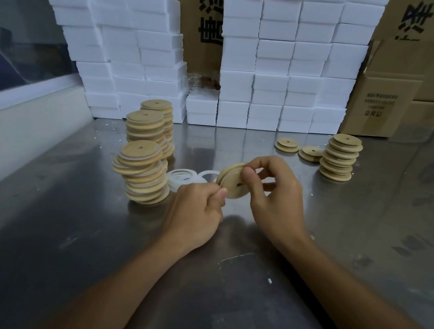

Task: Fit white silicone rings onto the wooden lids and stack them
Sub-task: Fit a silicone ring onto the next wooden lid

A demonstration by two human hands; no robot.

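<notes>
My right hand (274,198) grips a round wooden lid (232,182) held on edge above the steel table, thumb on its face near the centre hole. My left hand (199,208) pinches the lid's lower rim, where a white ring seems to sit; the ring there is hard to make out. Loose white silicone rings (181,177) lie on the table just left of the lid. A leaning stack of ringed lids (141,174) stands to the left. Two taller stacks (149,126) stand behind it.
A stack of bare wooden lids (339,157) stands at the right, with two low piles (298,148) beside it. White foam boxes (277,62) and cardboard cartons (389,89) wall off the back. The steel table (222,288) stretches toward me.
</notes>
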